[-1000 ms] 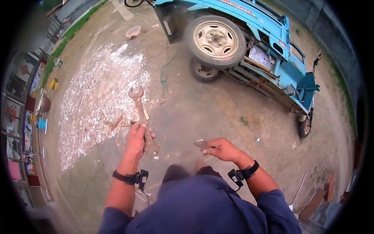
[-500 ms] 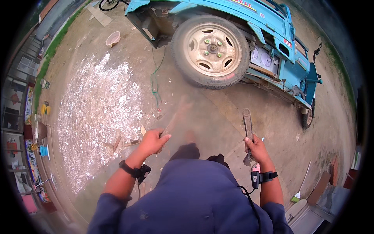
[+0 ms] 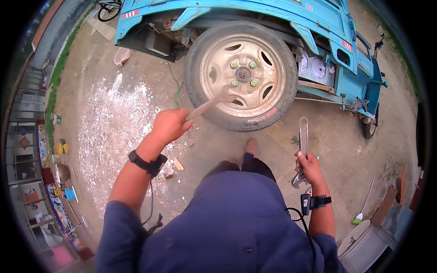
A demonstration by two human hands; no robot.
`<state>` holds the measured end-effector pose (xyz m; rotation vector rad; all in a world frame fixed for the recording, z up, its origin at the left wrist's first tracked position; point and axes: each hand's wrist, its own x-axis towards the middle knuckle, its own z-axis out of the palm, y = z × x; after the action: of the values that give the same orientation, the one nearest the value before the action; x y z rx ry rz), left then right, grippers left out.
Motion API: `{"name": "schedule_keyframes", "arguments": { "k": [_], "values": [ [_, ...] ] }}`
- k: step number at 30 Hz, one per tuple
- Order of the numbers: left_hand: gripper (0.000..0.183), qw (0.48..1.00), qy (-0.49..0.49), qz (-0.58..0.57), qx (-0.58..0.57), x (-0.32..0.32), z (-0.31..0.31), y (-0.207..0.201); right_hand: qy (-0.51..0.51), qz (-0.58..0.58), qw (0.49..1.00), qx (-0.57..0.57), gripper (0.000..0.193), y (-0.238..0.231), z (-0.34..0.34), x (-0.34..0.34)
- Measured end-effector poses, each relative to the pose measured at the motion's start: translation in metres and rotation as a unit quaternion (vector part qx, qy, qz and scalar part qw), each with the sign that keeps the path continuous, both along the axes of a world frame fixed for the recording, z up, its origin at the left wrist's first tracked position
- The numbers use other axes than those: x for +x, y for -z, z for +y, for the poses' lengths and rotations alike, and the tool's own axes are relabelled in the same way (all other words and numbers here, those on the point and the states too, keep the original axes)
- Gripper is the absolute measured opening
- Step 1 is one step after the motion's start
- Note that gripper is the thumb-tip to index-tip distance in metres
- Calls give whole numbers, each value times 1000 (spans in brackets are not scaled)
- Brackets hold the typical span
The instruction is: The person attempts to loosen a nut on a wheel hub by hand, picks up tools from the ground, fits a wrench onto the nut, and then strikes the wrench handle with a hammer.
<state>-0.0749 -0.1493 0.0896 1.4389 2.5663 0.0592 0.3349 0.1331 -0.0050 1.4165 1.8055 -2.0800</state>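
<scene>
My left hand [image 3: 170, 127] is closed round the handle of a metal wrench [image 3: 204, 108]. Its head is smeared by motion and overlaps the lower left of the wheel [image 3: 244, 74] in view; whether they touch I cannot tell. That wheel has a dusty cream rim, a dark tyre and several green-marked nuts round the hub, and it is mounted on a blue three-wheeled cargo vehicle [image 3: 277, 13]. Lower right of the tyre, my right hand [image 3: 310, 167] grips an adjustable wrench [image 3: 303, 134], its holed handle end pointing up and its jaws down.
White flakes [image 3: 114, 123] cover the ground at left, with wood scraps [image 3: 178, 164] near my left forearm. A green cord [image 3: 177, 93] lies beside the tyre. Farther off are a pinkish basin [image 3: 122, 56] and, at right, a broom [image 3: 358, 218]. Black bands with small devices circle both wrists.
I have come closer to the wheel, which now appears larger and lower. My left hand has raised its wrench toward the rim. The right hand still holds the adjustable wrench.
</scene>
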Motion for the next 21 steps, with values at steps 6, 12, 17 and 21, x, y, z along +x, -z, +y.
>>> {"name": "schedule_keyframes", "arguments": {
  "k": [6,12,17,21],
  "values": [
    [25,999,38,6,-12,-49,48,8,9,-1,1000,10,37,3,35,-37],
    [25,996,86,-3,-32,-90,77,11,63,-24,998,-17,37,1,38,-51],
    [25,988,151,-11,-30,-119,91,12,102,-21,994,-37,36,5,22,-55],
    [25,977,207,-15,-39,-142,115,7,116,-17,992,-55,36,9,9,-64]
  ]
}}
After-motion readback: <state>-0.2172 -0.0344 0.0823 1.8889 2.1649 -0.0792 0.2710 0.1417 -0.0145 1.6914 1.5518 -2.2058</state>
